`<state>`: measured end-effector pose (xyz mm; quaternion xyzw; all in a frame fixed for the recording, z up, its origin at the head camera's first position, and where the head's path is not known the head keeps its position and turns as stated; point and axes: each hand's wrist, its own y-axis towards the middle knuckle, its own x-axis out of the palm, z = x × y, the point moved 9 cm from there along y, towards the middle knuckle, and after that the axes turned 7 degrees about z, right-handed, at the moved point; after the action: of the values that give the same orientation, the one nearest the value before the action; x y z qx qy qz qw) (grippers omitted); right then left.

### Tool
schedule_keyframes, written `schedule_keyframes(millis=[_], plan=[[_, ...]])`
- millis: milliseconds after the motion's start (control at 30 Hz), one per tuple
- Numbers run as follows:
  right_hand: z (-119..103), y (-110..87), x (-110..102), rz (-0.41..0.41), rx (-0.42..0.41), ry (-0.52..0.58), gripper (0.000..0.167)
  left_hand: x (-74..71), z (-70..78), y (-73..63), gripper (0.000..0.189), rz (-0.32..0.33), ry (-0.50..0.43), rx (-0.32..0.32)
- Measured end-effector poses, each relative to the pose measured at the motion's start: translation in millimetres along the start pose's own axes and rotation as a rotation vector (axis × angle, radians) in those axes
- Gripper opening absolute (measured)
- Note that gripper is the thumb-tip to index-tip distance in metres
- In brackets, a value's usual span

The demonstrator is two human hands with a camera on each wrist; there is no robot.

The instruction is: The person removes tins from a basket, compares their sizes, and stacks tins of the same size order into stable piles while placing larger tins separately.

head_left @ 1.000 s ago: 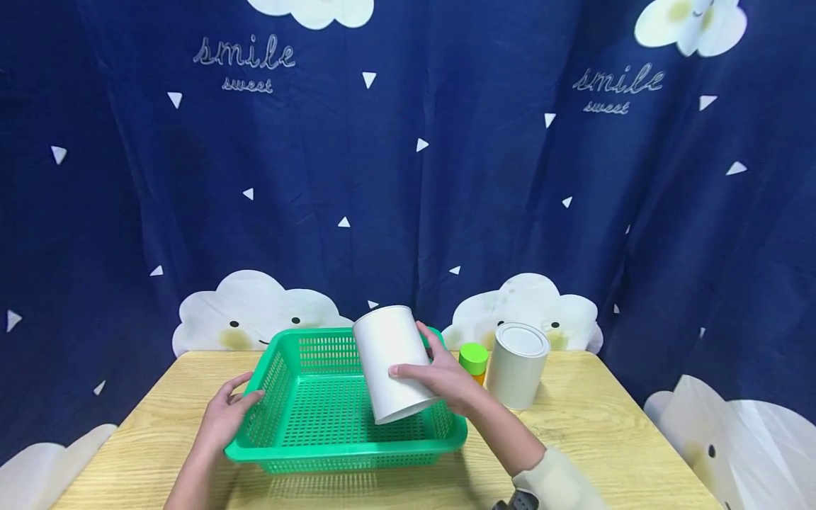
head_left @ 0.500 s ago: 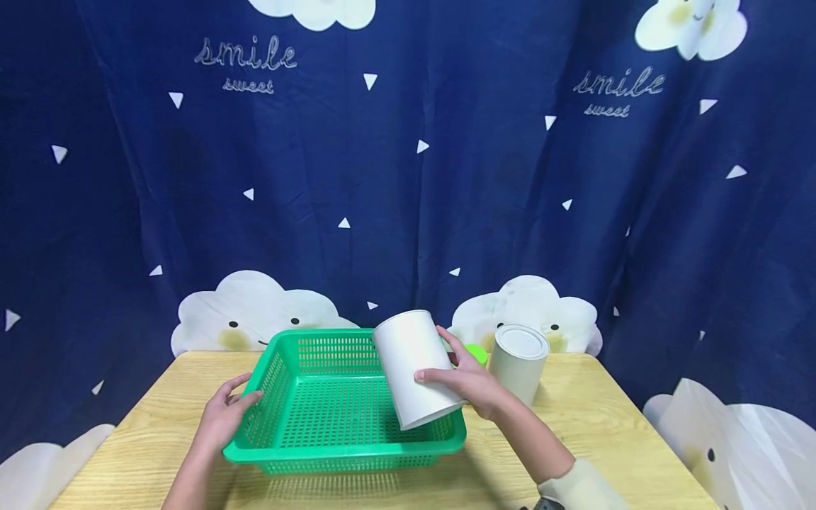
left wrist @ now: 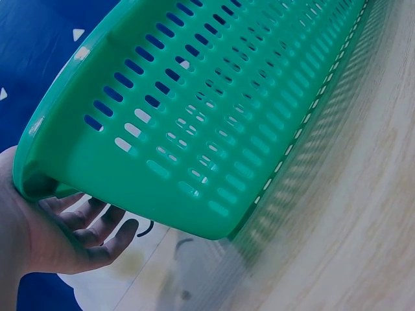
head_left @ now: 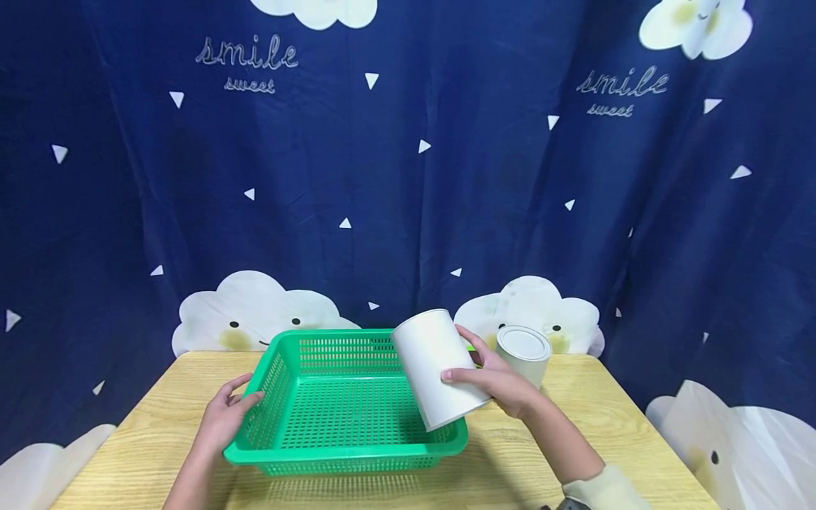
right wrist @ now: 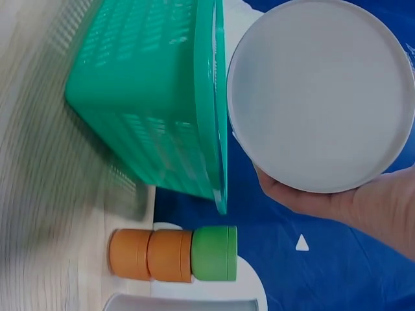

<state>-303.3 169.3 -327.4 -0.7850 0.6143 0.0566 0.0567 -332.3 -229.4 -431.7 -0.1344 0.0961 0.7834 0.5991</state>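
My right hand (head_left: 494, 381) grips a white can (head_left: 430, 368) that is tilted over the right side of a green plastic basket (head_left: 344, 450). The thumb lies across the can's near side, and the flat round bottom (right wrist: 321, 97) faces the right wrist camera. At the basket's left rim, my left hand (head_left: 223, 416) holds on, its thumb over the edge. In the left wrist view the left fingers (left wrist: 97, 223) curl beneath that rim. The basket's visible floor is bare mesh.
A second white can (head_left: 525, 358) with a lid stands upright at the right. An orange bottle with a green cap (right wrist: 172, 254) stands beside the basket, mostly hidden in the head view. A wooden table (head_left: 146, 439) runs back to a blue cloud-printed curtain (head_left: 395, 177).
My right hand has carried the tilted can to the right, from over the basket toward its right rim, covering most of the green-capped bottle. The left hand and basket stay put.
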Motion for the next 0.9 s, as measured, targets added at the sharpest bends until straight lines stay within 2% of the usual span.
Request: schedule_keyframes(millis=[500, 900], plan=[[-3, -9.7, -28, -0.095, -0.075, 0.031, 0.088, -0.2, 0.1, -0.7, 0.062, -0.003, 0.007, -0.006], [2, -18.7, -44, -0.119, -0.097, 0.026, 0.089, -0.4, 1.8, -1.9, 0.062, -0.007, -0.014, -0.008]])
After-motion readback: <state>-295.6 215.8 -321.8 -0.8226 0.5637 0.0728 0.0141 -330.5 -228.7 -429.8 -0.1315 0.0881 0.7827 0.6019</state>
